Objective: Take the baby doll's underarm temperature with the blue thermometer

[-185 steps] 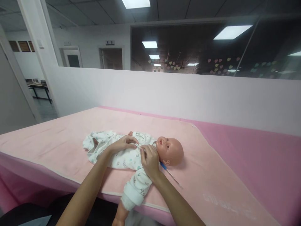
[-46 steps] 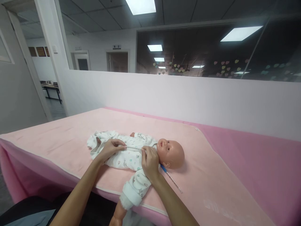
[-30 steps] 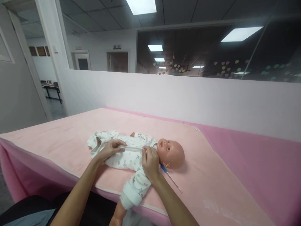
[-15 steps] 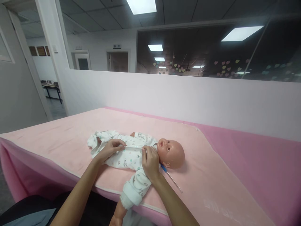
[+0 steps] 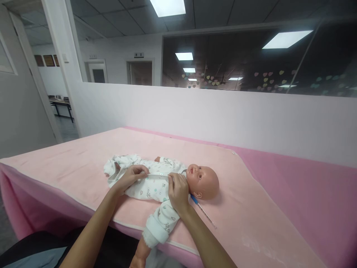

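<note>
On pink cloth (image 5: pixel 264 216), left hand (image 5: pixel 131 178) and right hand (image 5: pixel 179 190) pinch a doll's (image 5: pixel 206 182) outfit (image 5: pixel 153 189)

Looks like an office-style training room in here: panel lights (image 5: pixel 167 7) overhead, a sign (image 5: pixel 138 55) above the far doorway (image 5: pixel 141 73). A dressed doll (image 5: pixel 154 190) lies on the near pink-covered table (image 5: pixel 259 208).

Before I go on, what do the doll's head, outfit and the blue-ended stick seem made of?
Doll's head: probably smooth vinyl, softly shining. Outfit: likely matte cotton, creased and bunched. Blue-ended stick: perhaps glossy plastic or glass; its shaft looks translucent.
</note>
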`<action>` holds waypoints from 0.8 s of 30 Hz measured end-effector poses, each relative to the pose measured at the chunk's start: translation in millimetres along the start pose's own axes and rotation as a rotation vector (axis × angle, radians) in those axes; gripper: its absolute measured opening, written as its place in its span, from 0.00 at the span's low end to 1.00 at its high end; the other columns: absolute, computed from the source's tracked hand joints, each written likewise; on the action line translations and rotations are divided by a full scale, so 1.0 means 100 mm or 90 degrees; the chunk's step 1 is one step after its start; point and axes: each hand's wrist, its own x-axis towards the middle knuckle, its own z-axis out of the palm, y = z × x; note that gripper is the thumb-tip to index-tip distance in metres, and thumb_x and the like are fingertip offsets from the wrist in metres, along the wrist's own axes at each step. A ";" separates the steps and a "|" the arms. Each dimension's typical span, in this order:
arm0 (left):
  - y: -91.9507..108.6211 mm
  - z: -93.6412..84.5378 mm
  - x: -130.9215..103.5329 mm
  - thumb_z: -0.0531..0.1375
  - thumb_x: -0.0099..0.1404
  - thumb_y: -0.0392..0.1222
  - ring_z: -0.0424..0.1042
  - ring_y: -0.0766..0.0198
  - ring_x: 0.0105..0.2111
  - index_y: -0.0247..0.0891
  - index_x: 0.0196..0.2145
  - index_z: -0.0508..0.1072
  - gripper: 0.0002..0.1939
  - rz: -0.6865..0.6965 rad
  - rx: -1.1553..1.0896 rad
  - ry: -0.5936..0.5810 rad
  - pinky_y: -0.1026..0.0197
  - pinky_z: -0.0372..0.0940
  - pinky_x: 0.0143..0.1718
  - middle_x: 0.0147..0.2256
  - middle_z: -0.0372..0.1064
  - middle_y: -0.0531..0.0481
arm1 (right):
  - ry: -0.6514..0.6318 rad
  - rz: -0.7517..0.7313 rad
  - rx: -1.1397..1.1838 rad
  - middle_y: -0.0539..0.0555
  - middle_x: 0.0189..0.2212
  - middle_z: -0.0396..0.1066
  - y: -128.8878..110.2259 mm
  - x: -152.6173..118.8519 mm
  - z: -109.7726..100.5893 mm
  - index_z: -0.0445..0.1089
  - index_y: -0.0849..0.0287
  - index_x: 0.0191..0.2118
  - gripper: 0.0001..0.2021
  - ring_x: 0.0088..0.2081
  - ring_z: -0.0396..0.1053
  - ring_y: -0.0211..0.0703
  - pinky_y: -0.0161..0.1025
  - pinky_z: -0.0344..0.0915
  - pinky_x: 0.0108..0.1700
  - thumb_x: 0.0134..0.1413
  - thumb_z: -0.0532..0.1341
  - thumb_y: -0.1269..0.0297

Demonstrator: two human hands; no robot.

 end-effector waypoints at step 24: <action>-0.03 0.01 -0.02 0.60 0.52 0.40 0.59 0.69 0.25 0.36 0.23 0.65 0.08 0.033 -0.021 0.001 0.68 0.55 0.24 0.25 0.61 0.53 | -0.004 -0.003 -0.001 0.53 0.27 0.69 0.00 0.00 0.00 0.66 0.59 0.32 0.12 0.29 0.64 0.40 0.37 0.57 0.33 0.59 0.47 0.67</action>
